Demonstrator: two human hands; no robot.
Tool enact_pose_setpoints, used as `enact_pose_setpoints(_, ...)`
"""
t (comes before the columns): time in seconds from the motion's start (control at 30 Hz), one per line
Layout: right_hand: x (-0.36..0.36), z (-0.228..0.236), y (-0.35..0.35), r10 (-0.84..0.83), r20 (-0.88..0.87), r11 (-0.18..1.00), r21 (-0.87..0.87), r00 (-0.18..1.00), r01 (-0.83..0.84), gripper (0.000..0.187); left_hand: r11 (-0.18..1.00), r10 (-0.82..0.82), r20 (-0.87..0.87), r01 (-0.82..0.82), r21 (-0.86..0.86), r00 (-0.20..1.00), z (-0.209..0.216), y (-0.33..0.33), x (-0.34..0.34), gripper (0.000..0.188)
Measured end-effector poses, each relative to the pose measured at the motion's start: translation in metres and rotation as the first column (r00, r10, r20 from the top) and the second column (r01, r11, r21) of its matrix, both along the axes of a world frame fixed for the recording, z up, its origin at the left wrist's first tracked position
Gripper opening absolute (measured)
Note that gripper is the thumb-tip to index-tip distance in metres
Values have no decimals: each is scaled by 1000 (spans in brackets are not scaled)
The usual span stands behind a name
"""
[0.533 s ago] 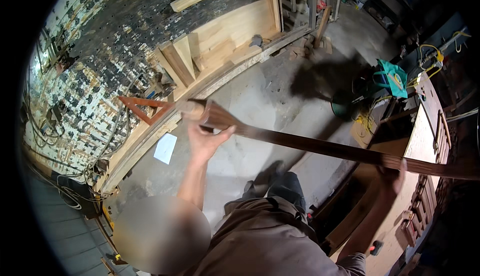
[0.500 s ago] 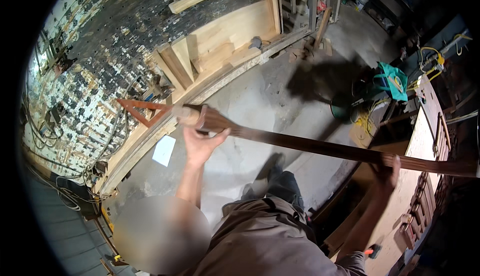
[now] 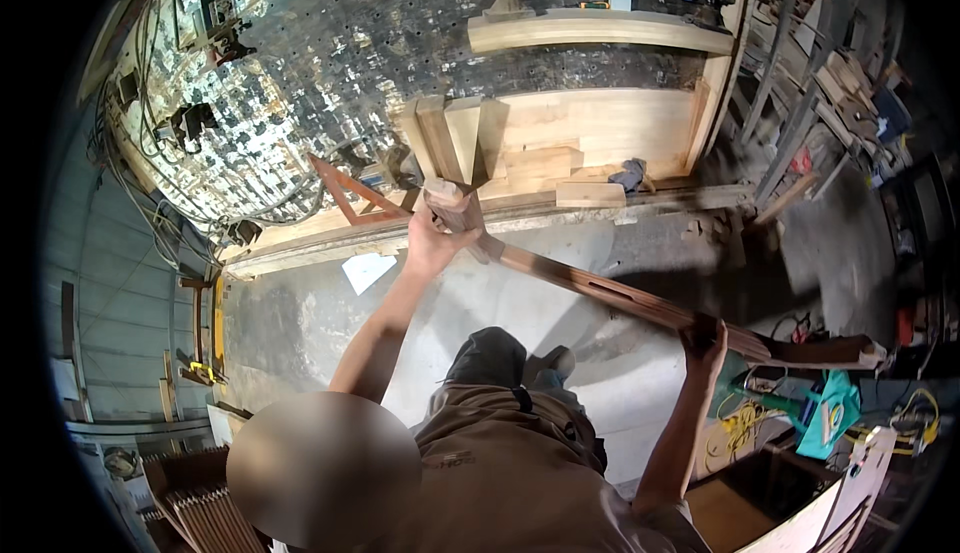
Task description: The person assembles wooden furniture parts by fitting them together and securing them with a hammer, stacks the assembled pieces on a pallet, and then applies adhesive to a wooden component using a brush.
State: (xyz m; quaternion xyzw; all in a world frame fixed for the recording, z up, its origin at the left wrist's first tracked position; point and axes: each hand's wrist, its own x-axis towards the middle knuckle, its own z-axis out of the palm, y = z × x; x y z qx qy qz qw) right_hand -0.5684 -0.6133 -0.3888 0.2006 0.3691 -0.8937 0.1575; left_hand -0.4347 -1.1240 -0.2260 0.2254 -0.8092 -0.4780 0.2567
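Note:
A long reddish-brown wooden piece (image 3: 590,285) slants across in front of me, its right end lower in the picture. A narrow slot shows in its face, and its left end is thick and block-like with a pale end face. My left hand (image 3: 436,244) is closed round it just below that end, thumb along the side. My right hand (image 3: 706,343) grips it farther right, with the rest of the piece sticking out past the fingers. Beyond the left end, an orange-brown triangular frame (image 3: 350,196) lies at the bench edge, beside several upright wood blocks (image 3: 437,138).
A perforated metal workbench (image 3: 330,63) with worn paint fills the far side, with clamps and a pale wooden frame (image 3: 600,31) on it. White paper (image 3: 368,271) lies on the concrete floor. At the lower right are a green bag (image 3: 832,415), yellow cord (image 3: 742,433) and a plywood box.
My view has swung left, so the bench sits straighter ahead. The wooden piece has turned and now shows its slot. Both hands keep their hold.

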Motion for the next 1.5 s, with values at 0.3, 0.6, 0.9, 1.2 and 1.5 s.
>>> enact_pose_setpoints(0.3, -186, -26, -97, 81, 33, 997, 11, 996, -82, 30, 992, 125, -62, -125, 6, 990, -73, -88, -137, 53)
enact_pose_setpoints(0.6, -311, -67, -202, 62, 179, 997, 44, 982, -71, 44, 969, 95, -156, -55, 242, 983, -147, -189, -257, 63)
enact_pose_setpoints(0.9, -414, -140, -262, 80, 321, 981, 142, 944, -131, 40, 930, 275, 45, -277, 240, 960, -225, -239, -282, 51)
enact_pose_setpoints(1.2, -486, -211, -310, 119, 127, 897, 412, 985, -161, 41, 896, 324, 266, -204, -394, 908, -197, -230, -326, 62)
enact_pose_setpoints(1.5, -502, -240, -348, 101, 479, 881, 364, 872, -301, 52, 904, 344, 437, -167, -394, 831, -193, -227, -340, 60)
